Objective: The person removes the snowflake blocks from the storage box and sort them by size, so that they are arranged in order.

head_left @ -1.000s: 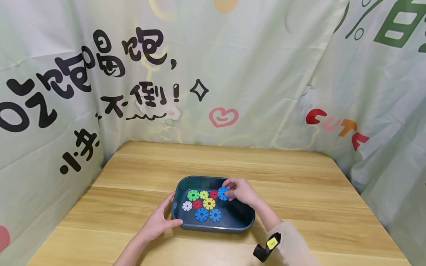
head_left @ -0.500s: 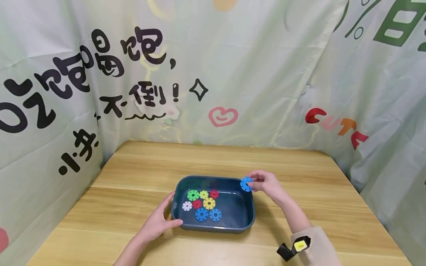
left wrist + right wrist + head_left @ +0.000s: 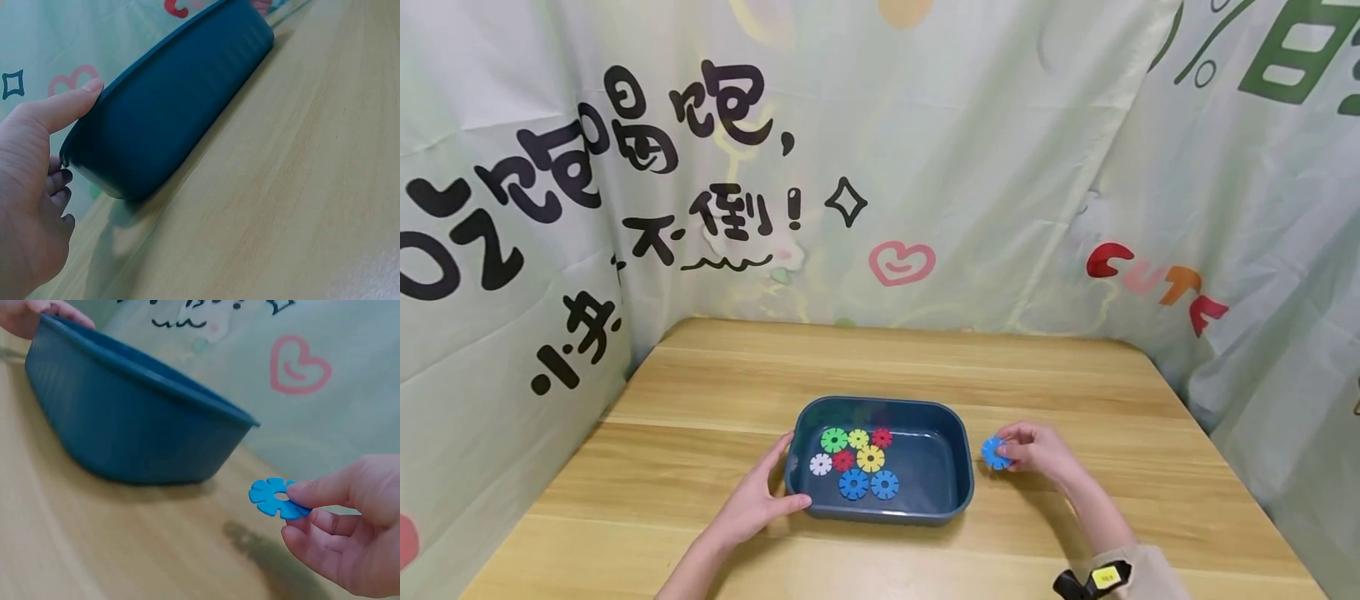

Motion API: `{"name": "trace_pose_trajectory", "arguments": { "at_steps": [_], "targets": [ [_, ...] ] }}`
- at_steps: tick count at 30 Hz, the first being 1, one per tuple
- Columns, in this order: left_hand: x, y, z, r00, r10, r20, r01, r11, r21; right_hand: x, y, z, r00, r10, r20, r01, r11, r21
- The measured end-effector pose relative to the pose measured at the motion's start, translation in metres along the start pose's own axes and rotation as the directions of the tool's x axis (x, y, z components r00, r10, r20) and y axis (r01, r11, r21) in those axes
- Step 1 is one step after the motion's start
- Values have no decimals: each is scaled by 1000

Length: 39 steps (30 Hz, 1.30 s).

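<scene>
Out on the left, the left hand (image 3: 752, 504) had the dark blue tray (image 3: 932, 467) by its left end, thumb on the near rim, fingers round the side. Inside, bunched leftward, lay a white disc (image 3: 821, 464), a green disc (image 3: 833, 440), two red discs (image 3: 843, 461), two blue discs (image 3: 853, 484) and two yellow discs (image 3: 871, 458). And there, just past the tray's right end, was another slotted piece, the lone blue disc (image 3: 995, 453), pinched above the wooden table (image 3: 895, 554) between the right hand's (image 3: 1037, 450) thumb and fingers!

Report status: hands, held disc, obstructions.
Left hand grips tray, left end. Right hand pinches blue disc above table, right of tray. Nothing seen in its way.
</scene>
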<state>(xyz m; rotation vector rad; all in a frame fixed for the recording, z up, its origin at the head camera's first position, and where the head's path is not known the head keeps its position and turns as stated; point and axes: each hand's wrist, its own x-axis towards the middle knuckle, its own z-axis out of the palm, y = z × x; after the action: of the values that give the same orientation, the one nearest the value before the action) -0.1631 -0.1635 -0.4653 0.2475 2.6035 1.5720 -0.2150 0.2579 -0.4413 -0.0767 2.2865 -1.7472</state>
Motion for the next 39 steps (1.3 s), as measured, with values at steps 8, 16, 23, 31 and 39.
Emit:
{"name": "trace_pose_trajectory", "arguments": {
  "at_steps": [8,16,23,31,39],
  "targets": [
    [-1,-2,1,1000,11,3,-11,1000,8,-1,18,7,999,21,-41,-27,987,-157],
    [-2,-2,1,1000,5,1,-5,1000,13,0,16,18,991,-7,-135,-30,962,-272],
    [-3,-2,1,1000,-3,0,3,1000,17,-3,15,24,986,-52,-159,-4,943,-332],
    [-3,-2,1,1000,2,-2,-2,1000,22,1,16,23,981,-61,-187,-6,940,-340],
    [-1,-2,0,1000,4,-3,-4,999,34,1,-10,15,986,-88,-142,50,967,-248]
  ]
}}
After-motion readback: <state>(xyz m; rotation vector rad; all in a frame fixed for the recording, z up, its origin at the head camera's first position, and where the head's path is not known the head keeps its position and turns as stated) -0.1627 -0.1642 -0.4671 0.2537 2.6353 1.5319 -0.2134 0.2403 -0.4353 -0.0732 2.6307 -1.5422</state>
